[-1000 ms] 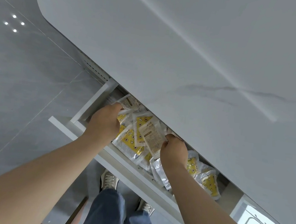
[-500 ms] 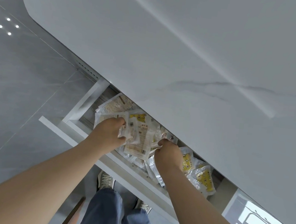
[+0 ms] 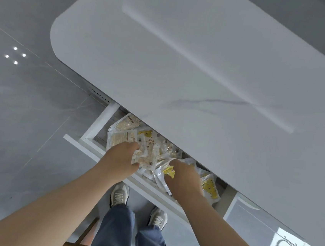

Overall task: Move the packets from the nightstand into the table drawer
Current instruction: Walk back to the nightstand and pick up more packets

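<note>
Clear and yellow-printed packets [image 3: 150, 153] heaped (overlapping, tilted) inside open white table drawer [image 3: 97, 124]

A: Views logged?
B: One, head-worn, wide-angle. It looks forward and steeply down over the near edge of the table [image 3: 202, 77].
A: Range?
B: Close. Forearms enter from the bottom edge; left hand [image 3: 120, 158] and right hand [image 3: 185, 178] sit mid-frame on the packets [image 3: 150, 153] in the open drawer [image 3: 99, 125]. Floor [image 3: 27, 118] fills the left side, shoes [image 3: 119, 195] lie directly below.
A: Overlap?
B: One view carries the whole scene.
</note>
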### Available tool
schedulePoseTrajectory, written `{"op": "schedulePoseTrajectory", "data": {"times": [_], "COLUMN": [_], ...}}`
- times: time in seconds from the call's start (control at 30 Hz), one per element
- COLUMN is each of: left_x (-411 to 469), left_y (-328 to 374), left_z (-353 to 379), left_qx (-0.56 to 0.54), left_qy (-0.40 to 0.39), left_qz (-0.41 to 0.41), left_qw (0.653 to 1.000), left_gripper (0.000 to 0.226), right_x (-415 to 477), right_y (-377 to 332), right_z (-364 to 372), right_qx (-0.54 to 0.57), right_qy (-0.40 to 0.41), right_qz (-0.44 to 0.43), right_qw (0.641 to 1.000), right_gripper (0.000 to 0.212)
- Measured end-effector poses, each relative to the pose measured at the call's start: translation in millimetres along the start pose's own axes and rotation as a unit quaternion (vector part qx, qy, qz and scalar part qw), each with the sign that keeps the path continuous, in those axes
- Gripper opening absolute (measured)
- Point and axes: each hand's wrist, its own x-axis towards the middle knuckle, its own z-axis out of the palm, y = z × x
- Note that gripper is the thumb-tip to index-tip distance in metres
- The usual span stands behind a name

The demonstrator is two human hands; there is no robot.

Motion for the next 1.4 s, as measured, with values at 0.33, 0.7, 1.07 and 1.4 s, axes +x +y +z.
{"op": "schedulePoseTrajectory", "data": {"times": [0.33,0.7,1.07,1.4], "left_x": [-112.0,-222.9,-300.6,-395.5], "left_y": [107.7,237.3,396.6,548.0], "left_z": [-87.2,-195.9,-256.9,-181.3], "left_qx": [0.095,0.147,0.151,0.169], "left_qy": [0.039,0.063,0.113,0.115], "left_qz": [0.063,0.231,0.457,0.579], "left_qw": [0.993,0.960,0.870,0.789], "left_gripper": [0.035,0.046,0.038,0.035], "right_x": [-135.4,-309.6,-478.1,-619.7], "right_y": [1.4,15.1,60.9,175.0], "right_z": [-113.2,-259.4,-342.7,-346.0], "right_qx": [-0.029,0.020,0.069,0.058], "right_qy": [0.054,0.180,0.412,0.506], "right_qz": [-0.041,-0.019,0.057,0.151], "right_qw": [0.997,0.983,0.907,0.847], "right_gripper": [0.036,0.045,0.045,0.043]}}
